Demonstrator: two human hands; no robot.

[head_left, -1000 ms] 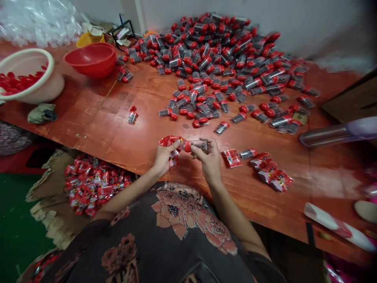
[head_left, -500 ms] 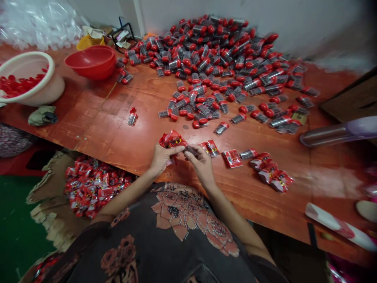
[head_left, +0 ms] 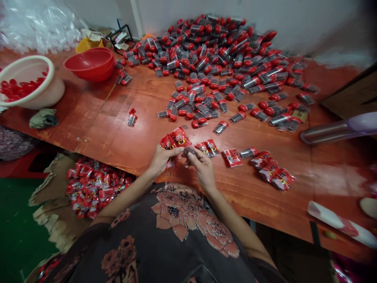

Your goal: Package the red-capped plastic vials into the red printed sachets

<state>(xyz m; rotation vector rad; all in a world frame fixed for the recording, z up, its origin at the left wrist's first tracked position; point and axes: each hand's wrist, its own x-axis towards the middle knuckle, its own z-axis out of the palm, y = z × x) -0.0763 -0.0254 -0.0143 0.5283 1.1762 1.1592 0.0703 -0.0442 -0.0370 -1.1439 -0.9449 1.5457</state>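
Observation:
Near the front edge of the table, my left hand (head_left: 161, 159) is closed on red printed packets (head_left: 180, 137), which stick up fanned out above my thumb. Close beside it, my right hand (head_left: 202, 163) pinches a small dark clump (head_left: 188, 151) whose kind I cannot make out. The two hands nearly touch at the fingertips. Just right of them lie a pair of red packets (head_left: 210, 147), a single flat red packet (head_left: 232, 157), a clear tube with a red cap (head_left: 248, 152) and several bunched red packets (head_left: 272, 171).
A large heap of red-capped clear tubes with dark contents (head_left: 212, 59) covers the back. At left stand a white tub of red caps (head_left: 54, 78) and a red bowl (head_left: 88, 65). Below the table edge, red packets (head_left: 91, 186) fill a torn cardboard box (head_left: 48, 200).
The red packets in my left hand have gone from bunched to more spread and upright. My right hand still holds the dark clump, which shows more plainly now.

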